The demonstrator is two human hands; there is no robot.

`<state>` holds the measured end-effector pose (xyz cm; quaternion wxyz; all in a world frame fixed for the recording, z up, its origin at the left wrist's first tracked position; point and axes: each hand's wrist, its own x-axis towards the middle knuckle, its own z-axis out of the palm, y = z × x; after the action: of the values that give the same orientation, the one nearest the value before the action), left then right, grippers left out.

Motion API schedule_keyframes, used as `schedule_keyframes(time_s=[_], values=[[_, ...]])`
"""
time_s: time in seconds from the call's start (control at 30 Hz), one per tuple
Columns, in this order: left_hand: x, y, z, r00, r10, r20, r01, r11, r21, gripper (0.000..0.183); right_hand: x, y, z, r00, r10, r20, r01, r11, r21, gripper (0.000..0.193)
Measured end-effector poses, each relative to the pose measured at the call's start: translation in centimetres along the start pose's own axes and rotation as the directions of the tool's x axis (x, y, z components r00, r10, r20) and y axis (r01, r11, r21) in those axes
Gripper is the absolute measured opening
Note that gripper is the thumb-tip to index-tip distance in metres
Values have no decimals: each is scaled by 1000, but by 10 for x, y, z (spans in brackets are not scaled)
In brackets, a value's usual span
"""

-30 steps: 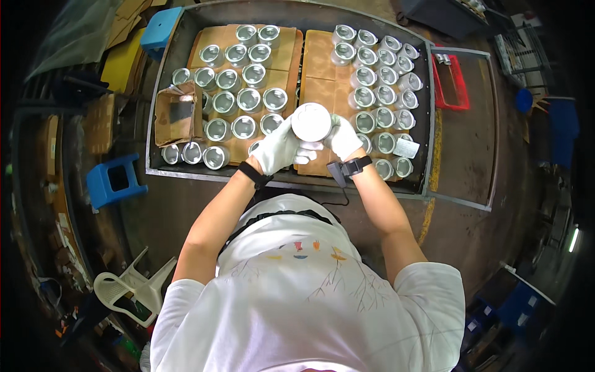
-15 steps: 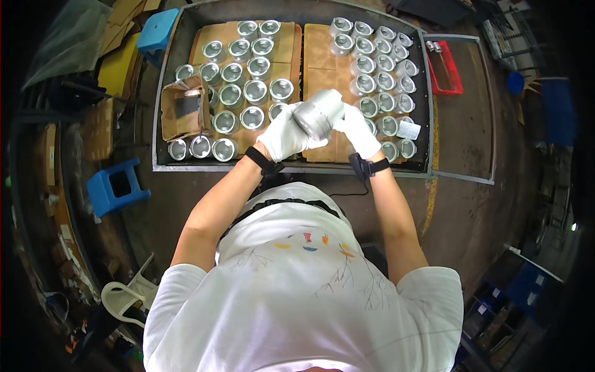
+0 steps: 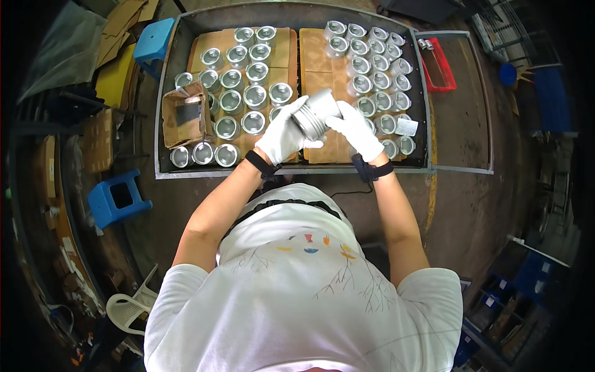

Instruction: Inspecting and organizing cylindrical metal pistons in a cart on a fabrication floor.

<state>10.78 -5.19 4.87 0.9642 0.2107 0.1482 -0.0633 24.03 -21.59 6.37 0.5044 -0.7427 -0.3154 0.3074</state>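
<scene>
Between my two white-gloved hands, tilted above the table, is a silver metal piston with ring grooves round its lower end. My left hand wraps round the grooved end. The fingers of my right hand press against its upper right side. Below lie two brown cardboard sheets, the left sheet and the right sheet. Several similar pistons stand on them in rows, among them a left piston and a right piston. My hands hide some of the sheets and pistons.
The metal table has a raised rim. On its left stands an open cardboard box; a white paper slip lies at right. A red crate is beyond the right edge. Blue stools and a white chair stand at left.
The piston has turned a little in my hands, so its ring grooves show more clearly. My right fingers have shifted slightly over its side. The view has moved a little.
</scene>
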Motion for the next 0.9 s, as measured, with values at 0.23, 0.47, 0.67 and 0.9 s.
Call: schedule_keyframes(time_s=[0.23,0.47,0.67,0.9], values=[[-6,10,-2,988,-131,80,145,969,-202,56,-2,-11,-7,975,-217,39,221,954,-202,25],[-2,-2,-14,995,-40,-90,51,992,117,46,11,0,16,989,-102,-103,73,965,-251,27],[-5,6,-25,970,-232,77,241,960,-141,45,8,-29,9,952,270,-148,-240,951,193,44],[-4,16,-22,989,-146,38,149,985,-86,42,4,-32,-13,908,363,-209,-254,874,415,43]])
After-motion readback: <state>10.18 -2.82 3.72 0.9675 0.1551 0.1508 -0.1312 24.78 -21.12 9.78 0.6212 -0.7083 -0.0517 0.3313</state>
